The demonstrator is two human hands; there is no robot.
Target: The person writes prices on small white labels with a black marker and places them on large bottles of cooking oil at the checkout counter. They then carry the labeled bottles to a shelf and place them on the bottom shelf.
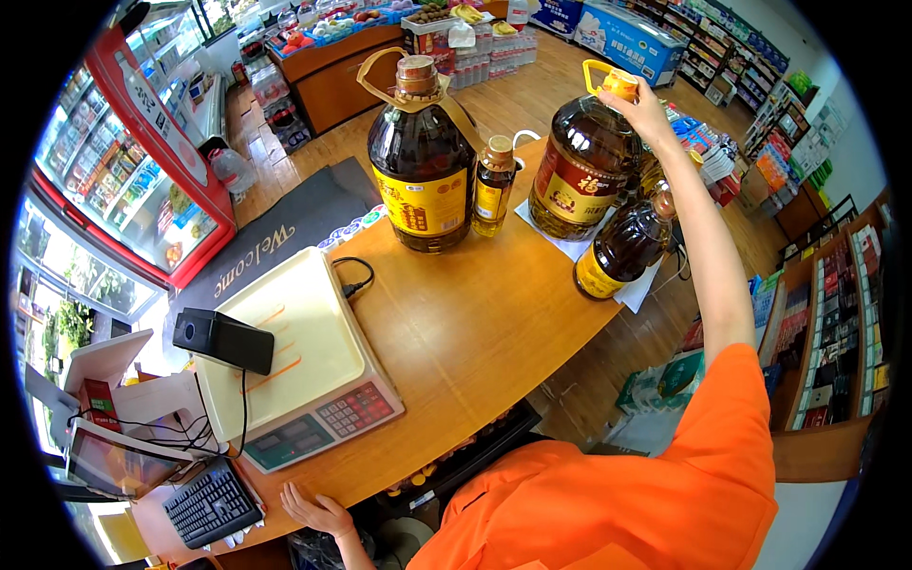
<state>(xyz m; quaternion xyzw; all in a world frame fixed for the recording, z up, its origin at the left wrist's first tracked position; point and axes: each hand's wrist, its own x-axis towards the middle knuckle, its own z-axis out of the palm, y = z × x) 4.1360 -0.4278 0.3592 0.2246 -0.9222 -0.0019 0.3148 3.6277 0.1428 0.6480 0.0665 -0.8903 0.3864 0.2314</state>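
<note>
My right hand (645, 112) reaches across the wooden counter (442, 342) and grips the yellow cap of a large dark cooking oil bottle (581, 167) with a red and gold label. In front of it stands a smaller dark oil bottle (621, 246) with a yellow label. To the left are another large oil bottle (422, 171), with a tan handle, and a small slim bottle (493, 189) next to it. My left hand (317, 511) holds nothing and rests, fingers apart, at the counter's near edge, right of a black keyboard (212, 502).
A weighing scale (299, 356) with a black scanner-like box (223, 340) on its pan occupies the counter's left. A screen (125, 459) and loose cables stand behind the keyboard. An open drawer (484, 449) juts below the near edge. Shelves (826, 335) line the right.
</note>
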